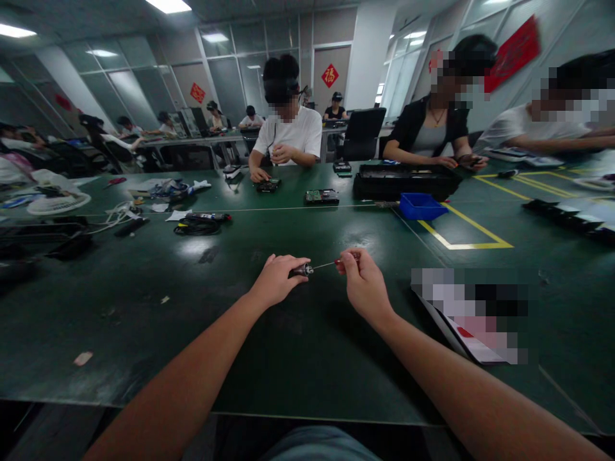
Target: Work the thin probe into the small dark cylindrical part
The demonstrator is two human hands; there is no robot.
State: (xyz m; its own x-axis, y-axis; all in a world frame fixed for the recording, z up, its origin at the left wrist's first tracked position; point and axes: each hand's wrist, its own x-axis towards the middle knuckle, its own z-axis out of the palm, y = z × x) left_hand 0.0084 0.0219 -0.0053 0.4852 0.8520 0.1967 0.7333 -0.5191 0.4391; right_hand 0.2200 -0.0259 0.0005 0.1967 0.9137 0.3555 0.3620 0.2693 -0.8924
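My left hand (279,279) is closed around a small dark cylindrical part (302,270), gripping it between thumb and fingers. Its metallic end faces right; the exact kind cannot be told. In my right hand (364,280) is a screwdriver (325,265) with a thin metal shaft and a reddish handle mostly covered by the fingers. The shaft points left, its tip at or very near the part's end; whether it touches is too small to see. Both hands are low over the green table (307,358).
A blue bin (421,207) and a long black case (406,182) stand ahead to the right. Coiled black cable (202,223) lies front left, and a circuit-board device (321,196) sits ahead. A partly blurred flat item (475,320) lies right. People work across the table.
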